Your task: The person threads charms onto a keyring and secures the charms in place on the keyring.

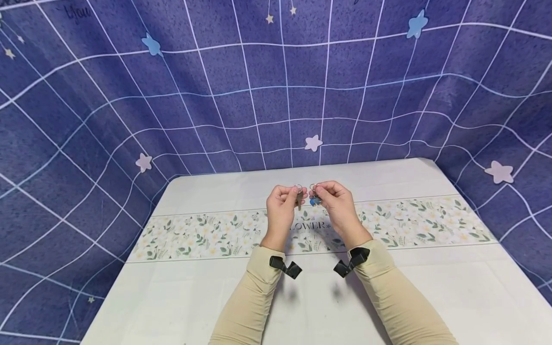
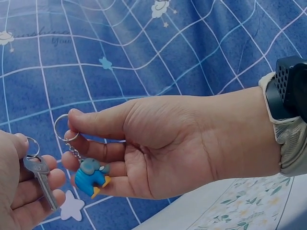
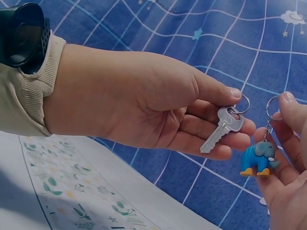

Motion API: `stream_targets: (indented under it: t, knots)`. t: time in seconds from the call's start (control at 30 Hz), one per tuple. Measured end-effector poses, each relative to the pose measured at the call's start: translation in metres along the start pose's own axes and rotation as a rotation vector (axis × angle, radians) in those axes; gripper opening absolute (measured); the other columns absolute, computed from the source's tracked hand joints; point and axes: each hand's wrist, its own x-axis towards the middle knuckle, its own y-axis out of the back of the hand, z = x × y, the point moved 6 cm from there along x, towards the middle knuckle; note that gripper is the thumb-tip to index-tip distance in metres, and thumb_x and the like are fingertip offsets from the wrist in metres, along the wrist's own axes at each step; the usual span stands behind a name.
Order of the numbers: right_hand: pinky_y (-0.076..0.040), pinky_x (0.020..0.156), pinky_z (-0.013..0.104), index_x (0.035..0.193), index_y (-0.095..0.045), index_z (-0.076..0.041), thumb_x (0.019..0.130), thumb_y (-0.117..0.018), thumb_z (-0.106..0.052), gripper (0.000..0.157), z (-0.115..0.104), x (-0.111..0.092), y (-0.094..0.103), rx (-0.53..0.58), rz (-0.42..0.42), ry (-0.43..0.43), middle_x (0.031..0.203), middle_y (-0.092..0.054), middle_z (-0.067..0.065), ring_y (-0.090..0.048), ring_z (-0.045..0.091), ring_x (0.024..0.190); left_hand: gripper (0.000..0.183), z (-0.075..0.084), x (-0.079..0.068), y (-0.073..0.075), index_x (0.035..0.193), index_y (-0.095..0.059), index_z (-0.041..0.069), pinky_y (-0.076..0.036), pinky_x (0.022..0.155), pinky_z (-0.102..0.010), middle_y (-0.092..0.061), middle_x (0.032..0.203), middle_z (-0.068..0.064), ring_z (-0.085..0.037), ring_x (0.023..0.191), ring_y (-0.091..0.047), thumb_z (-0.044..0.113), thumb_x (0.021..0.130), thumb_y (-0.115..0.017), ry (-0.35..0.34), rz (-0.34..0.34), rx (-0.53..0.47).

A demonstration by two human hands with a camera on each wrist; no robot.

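Observation:
My left hand pinches a small metal split ring between thumb and forefinger. A silver key hangs from that ring against the curled fingers. To its right, my right hand pinches a larger ring in the same way. From this one a short chain carries an elephant keychain charm, grey-headed with a blue body and yellow feet. Both hands are raised above the table, close together, palms turned inward. The two rings are apart, and the key and the charm do not touch.
A white table lies below, crossed by a printed band of flowers and leaves. Blue curtain fabric with white grid lines and stars stands behind and at both sides. Each wrist wears a small black camera.

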Motion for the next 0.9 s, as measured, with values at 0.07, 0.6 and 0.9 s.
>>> stream_targets:
  t: [0.07,0.6,0.9]
  knots:
    - [-0.056,0.077,0.023,0.088,-0.072,-0.017,0.098,-0.064,0.000,0.021,0.001,0.000,0.000,-0.007,0.008,-0.007,0.090,-0.073,-0.002,-0.071,0.011,0.083,0.016,0.001,0.000,0.000,0.099,-0.060,-0.004,-0.062,0.077,-0.039,-0.075,0.097,-0.023,-0.029,0.087,-0.076,0.011,0.101,-0.063,-0.011,-0.001,0.007]
    - [-0.056,0.077,0.023,0.093,-0.070,-0.007,0.096,-0.068,-0.002,0.006,0.001,-0.002,-0.004,-0.138,0.014,0.000,0.087,-0.071,-0.002,-0.067,0.011,0.081,0.013,0.004,-0.002,-0.003,0.099,-0.060,-0.015,-0.062,0.077,-0.041,-0.072,0.097,-0.031,-0.048,0.090,-0.071,-0.002,0.099,-0.061,-0.039,0.019,0.099]
    - [-0.055,0.075,0.022,0.097,-0.070,0.001,0.096,-0.069,-0.004,0.005,0.001,-0.002,-0.004,-0.186,0.024,0.009,0.087,-0.070,-0.003,-0.065,0.010,0.080,0.012,0.027,-0.010,-0.008,0.098,-0.061,-0.012,-0.058,0.064,-0.030,-0.073,0.092,-0.029,-0.046,0.084,-0.072,0.000,0.099,-0.062,-0.074,-0.001,0.181]
